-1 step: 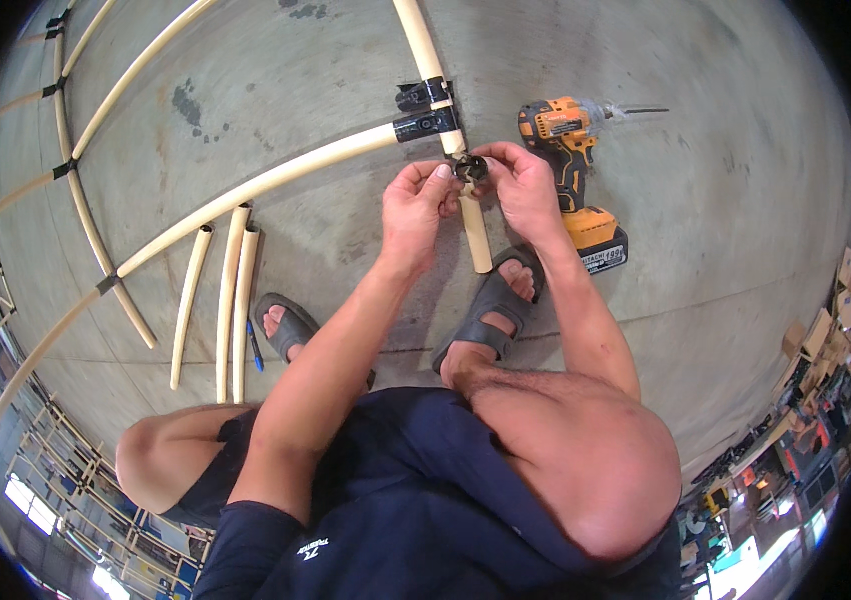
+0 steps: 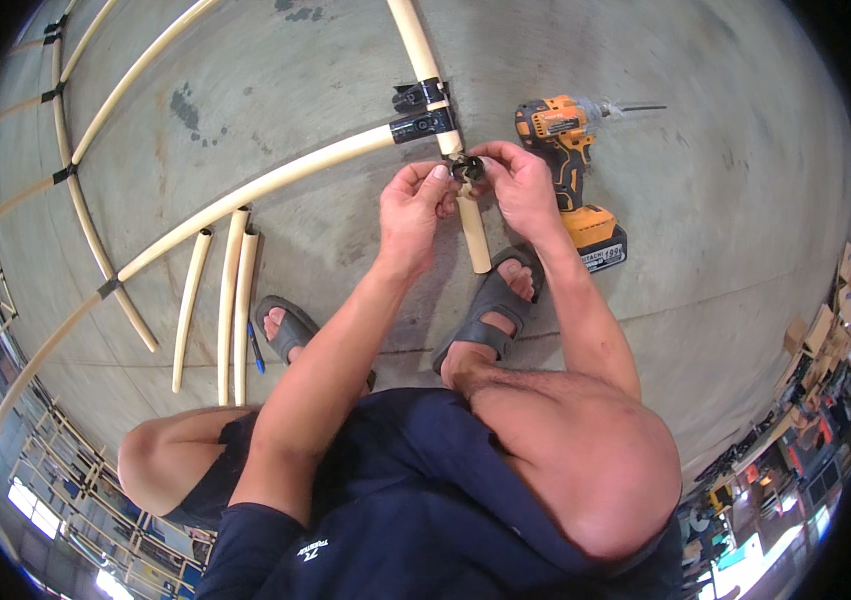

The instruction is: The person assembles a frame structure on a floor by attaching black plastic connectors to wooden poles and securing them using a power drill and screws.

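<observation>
Left hand (image 2: 411,208) and right hand (image 2: 526,193) pinching a black clamp (image 2: 467,169), upper centre of the frame, over a cream pipe (image 2: 474,238), orange drill (image 2: 558,122) upper right, three short pipes (image 2: 232,305) centre left

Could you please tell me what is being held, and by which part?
A black connector, held at opposite sides by the left hand and right hand.

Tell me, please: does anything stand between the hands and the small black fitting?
Nothing visible does: the left hand and the right hand both touch the black fitting, from opposite sides, at the pale pipe. The orange drill lies off to the right, not between them.
</observation>
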### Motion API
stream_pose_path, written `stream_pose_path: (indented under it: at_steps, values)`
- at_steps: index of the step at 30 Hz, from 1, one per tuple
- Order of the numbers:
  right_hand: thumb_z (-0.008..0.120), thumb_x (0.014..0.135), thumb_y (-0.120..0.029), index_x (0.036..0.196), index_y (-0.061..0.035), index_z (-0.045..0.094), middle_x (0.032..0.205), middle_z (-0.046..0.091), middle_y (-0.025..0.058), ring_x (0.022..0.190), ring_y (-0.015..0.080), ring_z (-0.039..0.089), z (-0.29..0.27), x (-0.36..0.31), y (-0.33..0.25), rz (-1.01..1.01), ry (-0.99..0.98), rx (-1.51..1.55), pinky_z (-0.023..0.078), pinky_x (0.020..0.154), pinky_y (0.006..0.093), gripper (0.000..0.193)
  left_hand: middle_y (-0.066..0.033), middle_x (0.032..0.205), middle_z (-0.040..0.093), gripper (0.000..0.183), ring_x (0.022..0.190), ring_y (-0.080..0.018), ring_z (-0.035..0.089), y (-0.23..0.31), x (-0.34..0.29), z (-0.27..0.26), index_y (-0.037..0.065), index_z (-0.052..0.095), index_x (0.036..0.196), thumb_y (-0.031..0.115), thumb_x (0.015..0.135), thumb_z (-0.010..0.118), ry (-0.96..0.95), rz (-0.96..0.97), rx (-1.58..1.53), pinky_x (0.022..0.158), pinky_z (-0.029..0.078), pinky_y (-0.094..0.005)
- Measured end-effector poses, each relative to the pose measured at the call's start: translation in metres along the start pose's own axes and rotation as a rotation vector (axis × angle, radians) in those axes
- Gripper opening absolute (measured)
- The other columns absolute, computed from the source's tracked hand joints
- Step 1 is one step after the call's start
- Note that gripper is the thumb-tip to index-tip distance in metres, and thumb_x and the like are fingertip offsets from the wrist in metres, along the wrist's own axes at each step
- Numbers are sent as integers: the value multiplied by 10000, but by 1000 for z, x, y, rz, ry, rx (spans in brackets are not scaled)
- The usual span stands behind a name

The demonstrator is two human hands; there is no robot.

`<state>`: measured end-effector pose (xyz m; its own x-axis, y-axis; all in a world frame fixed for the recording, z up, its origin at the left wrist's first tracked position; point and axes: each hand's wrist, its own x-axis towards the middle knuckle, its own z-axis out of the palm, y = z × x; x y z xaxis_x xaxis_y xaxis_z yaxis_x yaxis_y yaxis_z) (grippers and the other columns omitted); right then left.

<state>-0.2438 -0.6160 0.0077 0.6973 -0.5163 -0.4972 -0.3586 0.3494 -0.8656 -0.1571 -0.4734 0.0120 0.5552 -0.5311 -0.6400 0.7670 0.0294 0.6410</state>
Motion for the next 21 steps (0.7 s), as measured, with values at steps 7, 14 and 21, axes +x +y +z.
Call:
stream_pose_path:
  at_steps: [7,14,21]
  values:
    - [621,1006,-35,1137,25,697,942,735,53,767,88,669,6,-3,7,61,43,111,555,666,237,163,-35,882,657,158,697,-99,562,-1,-2,-1,-19,636,1107,122,1042,613,-8,15,17,628,466,-242]
    - [704,956,-69,1238,30,669,1031,719,46,912,141,689,2,-20,8,-214,19,-133,573,794,289,301,-39,903,663,181,709,-99,564,2,1,-3,-30,635,1135,118,1031,629,-24,-16,65,639,456,-250]
    - [799,841,-236,1199,-30,677,958,665,168,876,375,663,27,-25,-19,-591,159,-686,545,752,455,431,-38,921,689,192,718,-82,572,2,3,-7,-24,651,1146,100,1000,657,18,19,94,646,466,-243]
